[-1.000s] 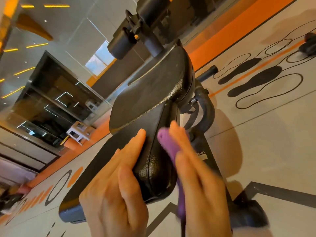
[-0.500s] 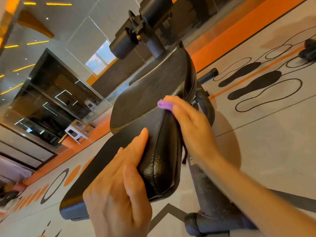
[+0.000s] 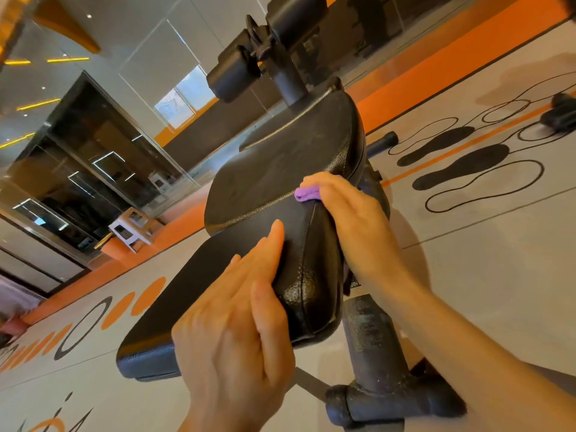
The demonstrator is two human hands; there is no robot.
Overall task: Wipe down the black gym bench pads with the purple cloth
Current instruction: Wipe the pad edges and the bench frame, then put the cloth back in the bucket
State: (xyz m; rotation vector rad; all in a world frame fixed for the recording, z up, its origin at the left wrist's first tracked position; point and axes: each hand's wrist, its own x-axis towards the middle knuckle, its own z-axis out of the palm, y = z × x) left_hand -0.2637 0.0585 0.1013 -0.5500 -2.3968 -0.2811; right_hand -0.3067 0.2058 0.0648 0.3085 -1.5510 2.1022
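Observation:
The black gym bench fills the middle of the head view. Its long back pad (image 3: 193, 294) runs toward me, and the seat pad (image 3: 286, 163) rises beyond it. My left hand (image 3: 237, 325) lies flat on the near end of the long pad, fingers together, pressing its top and side. My right hand (image 3: 352, 219) holds the purple cloth (image 3: 307, 193) against the right side of the bench, where the two pads meet. Only a small fold of cloth shows past my fingers.
Black roller pads (image 3: 237, 70) on a post stand above the seat. The bench's dark metal frame and foot (image 3: 374, 397) sit under my right forearm. A white stool (image 3: 134, 227) stands by the glass wall at left. Floor markings and a dark object (image 3: 561, 113) lie at right.
My right hand has slid the cloth up the bench's right side, from near the pad's end to the seam between the pads. My left hand has stayed on the pad.

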